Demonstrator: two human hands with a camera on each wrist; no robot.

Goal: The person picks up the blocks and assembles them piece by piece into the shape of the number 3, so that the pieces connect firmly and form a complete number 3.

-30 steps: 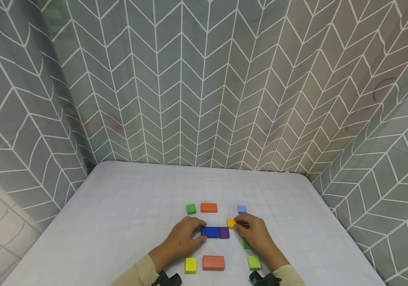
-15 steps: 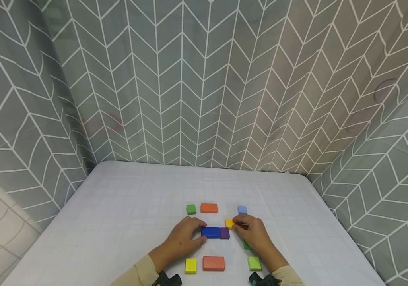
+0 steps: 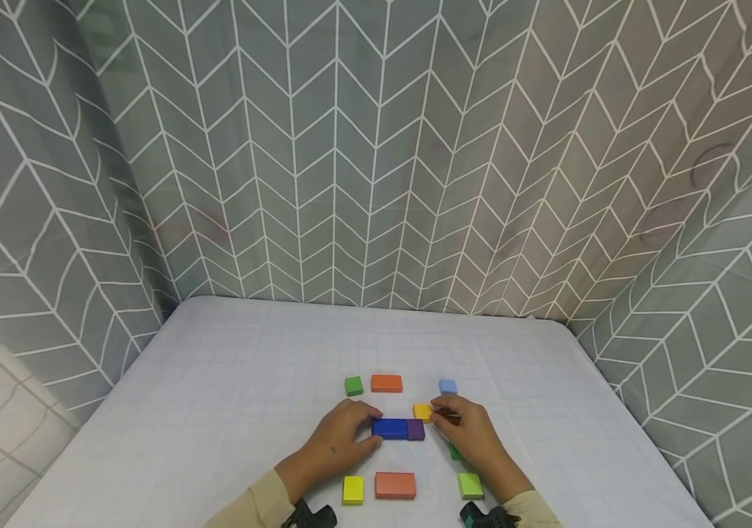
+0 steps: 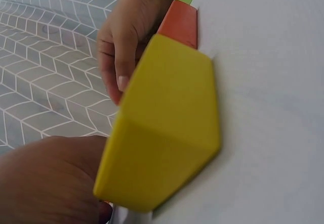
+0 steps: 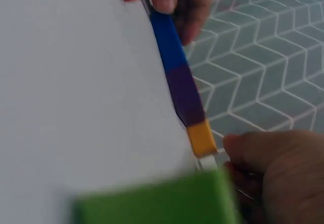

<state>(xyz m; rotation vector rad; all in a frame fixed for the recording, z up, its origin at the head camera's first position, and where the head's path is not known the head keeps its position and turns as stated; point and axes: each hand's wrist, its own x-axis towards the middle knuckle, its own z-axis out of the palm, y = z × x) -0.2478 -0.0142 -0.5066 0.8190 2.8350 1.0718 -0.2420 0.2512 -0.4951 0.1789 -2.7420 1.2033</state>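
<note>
In the head view, my left hand (image 3: 344, 433) grips the left end of a dark blue block (image 3: 390, 429) between thumb and forefinger. A purple block (image 3: 415, 430) lies end to end with it. Just behind the purple one sits an orange-yellow block (image 3: 421, 412). My right hand (image 3: 471, 429) is at that block's right side with fingers bent; in the right wrist view a small gap shows between its thumb (image 5: 235, 145) and the orange-yellow block (image 5: 202, 139). Its other fingers are partly hidden. A green block (image 3: 456, 452) lies half covered under the right hand.
Behind are a green block (image 3: 353, 386), an orange block (image 3: 386, 383) and a light blue block (image 3: 447, 386). Nearer lie a yellow block (image 3: 352, 490), a coral block (image 3: 395, 485) and a lime block (image 3: 470, 485). All rest on a white-covered table (image 3: 251, 367) before a patterned curtain (image 3: 349, 183).
The orange-yellow block has slid slightly left, toward the back of the purple block, and more of it shows beside my right fingertips. My left hand and the blue block stay put.
</note>
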